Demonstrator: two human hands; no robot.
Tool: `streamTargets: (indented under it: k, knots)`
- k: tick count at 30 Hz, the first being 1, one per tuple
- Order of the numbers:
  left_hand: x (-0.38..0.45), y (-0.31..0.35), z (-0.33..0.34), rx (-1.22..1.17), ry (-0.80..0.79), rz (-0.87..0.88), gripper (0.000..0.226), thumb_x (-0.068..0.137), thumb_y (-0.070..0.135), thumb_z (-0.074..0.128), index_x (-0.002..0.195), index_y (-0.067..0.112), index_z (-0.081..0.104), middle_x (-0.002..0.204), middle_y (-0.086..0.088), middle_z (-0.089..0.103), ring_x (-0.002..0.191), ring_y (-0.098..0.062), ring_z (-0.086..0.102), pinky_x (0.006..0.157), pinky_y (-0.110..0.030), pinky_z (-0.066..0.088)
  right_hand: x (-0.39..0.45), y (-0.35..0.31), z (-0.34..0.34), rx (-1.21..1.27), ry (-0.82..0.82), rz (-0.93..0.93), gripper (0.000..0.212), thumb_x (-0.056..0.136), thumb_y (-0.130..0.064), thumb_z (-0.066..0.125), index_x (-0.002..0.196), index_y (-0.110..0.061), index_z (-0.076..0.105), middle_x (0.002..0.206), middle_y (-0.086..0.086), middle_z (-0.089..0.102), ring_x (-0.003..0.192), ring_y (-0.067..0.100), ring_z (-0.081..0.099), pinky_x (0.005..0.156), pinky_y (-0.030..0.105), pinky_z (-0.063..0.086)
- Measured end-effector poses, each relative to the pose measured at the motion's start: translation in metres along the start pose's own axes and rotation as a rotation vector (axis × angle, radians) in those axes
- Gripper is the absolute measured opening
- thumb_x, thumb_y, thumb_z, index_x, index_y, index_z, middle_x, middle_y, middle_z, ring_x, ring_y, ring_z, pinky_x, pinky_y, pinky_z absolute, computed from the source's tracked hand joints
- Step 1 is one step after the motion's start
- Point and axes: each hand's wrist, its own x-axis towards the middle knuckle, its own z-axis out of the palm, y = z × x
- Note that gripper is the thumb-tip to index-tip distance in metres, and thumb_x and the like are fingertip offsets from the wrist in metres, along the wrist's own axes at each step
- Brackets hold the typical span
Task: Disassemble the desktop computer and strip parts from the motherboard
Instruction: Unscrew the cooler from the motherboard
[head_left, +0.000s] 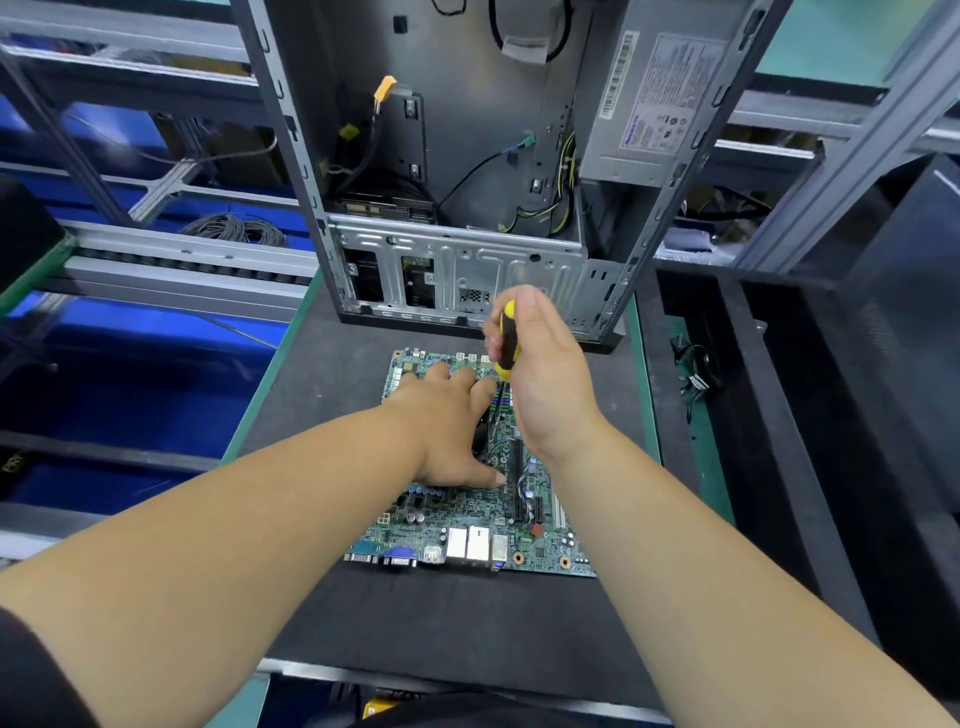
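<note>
- Green rectangular motherboard (467, 499) lies flat on the dark grey mat (441, 618), just in front of the open grey metal computer case (457, 171); case stands upright behind it, beige-grey power supply box (660, 98) inside at upper right.
- Board's long axis runs away from the person toward the case; port row (blue, silver connectors) on the near edge.
- Left hand (447, 421) flat on the board's middle, fingers straight and spread, pressing down; grips nothing. Whatever sits under the palm is hidden.
- Right hand (545, 374) wrapped round a yellow-and-black-handled screwdriver (506, 340), held near upright, shaft pointing down to the board just right of the left-hand fingers.
- Tip contact point blocked by fingers; can't tell which screw or if seated.
- Key relation: screw spot lies straight below the right hand, between both hands, on the far-middle part of the board. Right hand is on the tool, left only steadies.
- Judgement: step in hand is unscrewing a part near board centre, likely cooler or bracket; not confirmable.
- Board looks populated: black slots at right, capacitors, cables near centre; stripping seems early.
- Loose black cables (696, 374) well right of the board.
</note>
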Motion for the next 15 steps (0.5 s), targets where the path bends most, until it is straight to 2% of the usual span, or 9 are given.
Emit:
streamTargets:
  k: [4, 7, 9, 12, 15]
  knots:
    - [-0.002, 0.000, 0.000, -0.007, -0.002, -0.002, 0.109, 0.065, 0.086, 0.046, 0.147, 0.020, 0.016, 0.137, -0.006, 0.035, 0.126, -0.033, 0.033, 0.098, -0.052, 0.039, 0.012, -0.007, -0.005, 0.162, -0.167, 0.043, 0.037, 0.092, -0.025, 0.033, 0.059, -0.012, 0.044, 0.048, -0.004, 0.032, 0.047, 0.013, 0.023, 0.047, 0.024, 0.021]
    - [-0.002, 0.001, -0.001, -0.008, 0.001, 0.002, 0.108, 0.065, 0.086, 0.046, 0.145, 0.020, 0.017, 0.137, -0.006, 0.035, 0.125, -0.033, 0.033, 0.097, -0.052, 0.040, 0.026, -0.015, -0.010, 0.188, -0.333, 0.154, 0.042, 0.087, -0.028, 0.031, 0.048, -0.017, 0.044, 0.041, -0.005, 0.026, 0.041, 0.009, 0.016, 0.044, 0.021, 0.012]
    - [-0.002, 0.000, -0.001, -0.015, 0.004, -0.001, 0.108, 0.065, 0.086, 0.047, 0.145, 0.020, 0.017, 0.138, -0.007, 0.034, 0.125, -0.033, 0.033, 0.096, -0.052, 0.039, 0.029, -0.017, -0.014, 0.174, -0.372, 0.174, 0.037, 0.085, -0.026, 0.033, 0.051, -0.015, 0.043, 0.043, -0.004, 0.025, 0.042, 0.010, 0.015, 0.046, 0.025, 0.011]
    - [-0.002, 0.001, -0.001, -0.012, 0.006, -0.001, 0.109, 0.066, 0.086, 0.047, 0.146, 0.020, 0.015, 0.140, -0.006, 0.033, 0.127, -0.034, 0.032, 0.097, -0.052, 0.038, 0.025, -0.014, -0.018, 0.155, -0.262, 0.163, 0.023, 0.085, -0.023, 0.041, 0.065, -0.011, 0.046, 0.051, 0.000, 0.035, 0.047, 0.016, 0.027, 0.052, 0.033, 0.019]
    - [-0.002, 0.000, -0.001, -0.003, 0.001, -0.001, 0.110, 0.066, 0.086, 0.045, 0.148, 0.021, 0.011, 0.141, -0.005, 0.032, 0.129, -0.034, 0.031, 0.099, -0.052, 0.038, 0.013, -0.008, -0.021, 0.095, -0.068, 0.133, 0.023, 0.090, -0.033, 0.054, 0.077, -0.015, 0.060, 0.067, 0.001, 0.057, 0.063, 0.018, 0.054, 0.063, 0.028, 0.041]
